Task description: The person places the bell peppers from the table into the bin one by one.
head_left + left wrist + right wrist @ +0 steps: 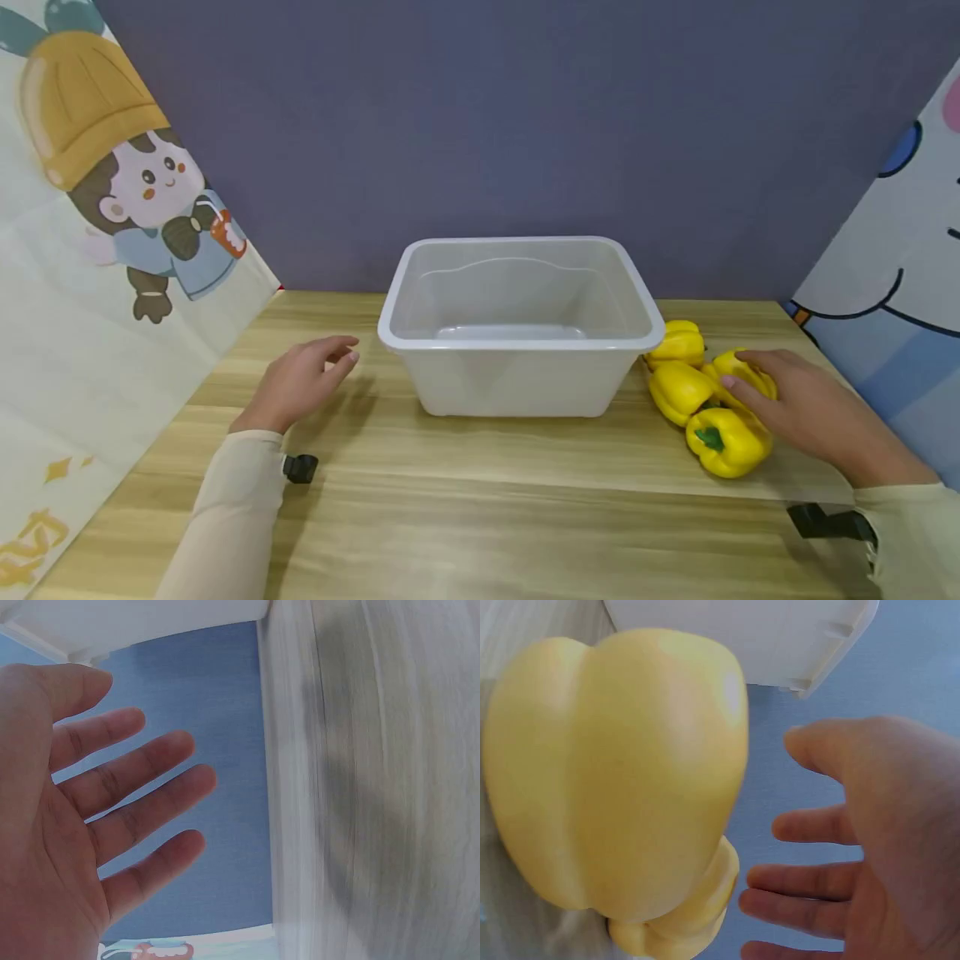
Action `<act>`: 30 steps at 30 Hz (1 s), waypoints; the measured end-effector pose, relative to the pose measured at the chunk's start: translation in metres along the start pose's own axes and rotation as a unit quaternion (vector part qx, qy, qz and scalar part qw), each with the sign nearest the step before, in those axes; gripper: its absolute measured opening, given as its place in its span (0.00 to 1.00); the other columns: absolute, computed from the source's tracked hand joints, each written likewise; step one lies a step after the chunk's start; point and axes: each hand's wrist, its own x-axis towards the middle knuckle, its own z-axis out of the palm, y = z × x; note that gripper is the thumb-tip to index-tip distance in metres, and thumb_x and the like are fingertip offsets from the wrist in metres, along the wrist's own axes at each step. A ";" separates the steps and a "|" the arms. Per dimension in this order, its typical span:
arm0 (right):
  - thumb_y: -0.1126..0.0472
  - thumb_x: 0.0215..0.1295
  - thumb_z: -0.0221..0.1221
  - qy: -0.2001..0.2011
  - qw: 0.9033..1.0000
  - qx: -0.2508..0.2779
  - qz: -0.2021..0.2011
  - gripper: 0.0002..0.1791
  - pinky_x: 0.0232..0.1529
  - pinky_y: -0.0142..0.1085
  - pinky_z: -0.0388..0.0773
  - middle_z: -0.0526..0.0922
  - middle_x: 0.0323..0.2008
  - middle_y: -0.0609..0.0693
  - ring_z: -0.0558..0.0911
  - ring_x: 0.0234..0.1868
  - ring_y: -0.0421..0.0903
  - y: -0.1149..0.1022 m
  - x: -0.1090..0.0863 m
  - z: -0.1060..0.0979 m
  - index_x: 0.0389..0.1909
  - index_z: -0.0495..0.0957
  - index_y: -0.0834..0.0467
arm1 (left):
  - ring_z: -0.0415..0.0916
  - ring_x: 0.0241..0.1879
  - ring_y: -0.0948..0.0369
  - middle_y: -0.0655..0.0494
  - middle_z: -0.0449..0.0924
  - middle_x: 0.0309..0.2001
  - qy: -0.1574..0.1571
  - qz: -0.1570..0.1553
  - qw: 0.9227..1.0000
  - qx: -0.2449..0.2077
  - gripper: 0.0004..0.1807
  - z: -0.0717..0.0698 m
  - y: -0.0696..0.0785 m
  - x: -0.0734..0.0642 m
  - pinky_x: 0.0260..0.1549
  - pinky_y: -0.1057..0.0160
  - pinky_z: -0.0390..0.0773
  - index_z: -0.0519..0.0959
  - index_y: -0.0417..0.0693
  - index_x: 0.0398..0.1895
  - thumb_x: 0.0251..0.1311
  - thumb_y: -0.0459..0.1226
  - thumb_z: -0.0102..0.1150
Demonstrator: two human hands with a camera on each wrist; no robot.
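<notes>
Several yellow bell peppers (678, 392) lie in a cluster on the table, right of a white plastic tub (510, 382). My right hand (806, 408) is over the right side of the cluster, its thumb and fingers spread above the rear right pepper (759, 379). In the right wrist view the fingers (802, 881) stay apart from the large near pepper (622, 772). The front pepper (727, 442) shows its green stem. To the left of the tub, my left hand (300, 383) hovers above the table with fingers loosely extended, holding nothing.
The wooden table (450, 517) meets a dark blue-grey wall (480, 117) behind the tub. Cartoon-printed panels, a left one (67, 350) and a right one (900, 275), flank the table. Black wrist cameras sit at both sleeves.
</notes>
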 end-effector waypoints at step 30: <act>0.47 0.75 0.52 0.128 0.985 0.098 0.053 0.27 0.36 0.57 0.78 0.79 0.51 0.68 0.81 0.43 0.64 0.007 -0.027 0.024 0.57 0.76 0.68 | 0.81 0.48 0.57 0.48 0.84 0.48 0.072 -0.038 0.967 -0.240 0.20 0.023 0.021 0.013 0.47 0.55 0.79 0.80 0.43 0.58 0.74 0.45 0.51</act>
